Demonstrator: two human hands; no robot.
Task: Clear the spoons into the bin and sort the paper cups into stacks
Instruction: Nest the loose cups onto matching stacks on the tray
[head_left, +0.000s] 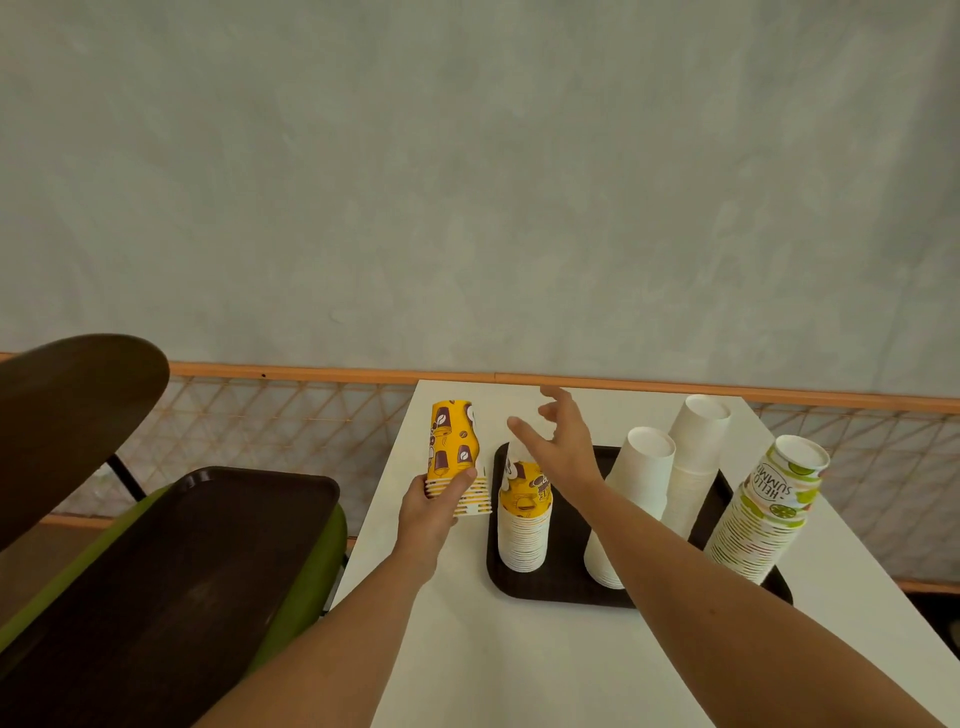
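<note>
My left hand grips a short stack of upside-down yellow coffee-print cups near its rims, just left of the dark tray on the white table. My right hand hovers open, fingers spread, above a tall stack of the same yellow cups standing on the tray. Two stacks of plain white cups stand further right on the tray. A tall stack of lime-print "Hello Summer" cups leans at the tray's right end. No spoons or bin are in view.
An empty dark tray lies on a green chair seat to the left of the table. A dark round chair back rises at far left. An orange rail with mesh runs behind, under a grey wall.
</note>
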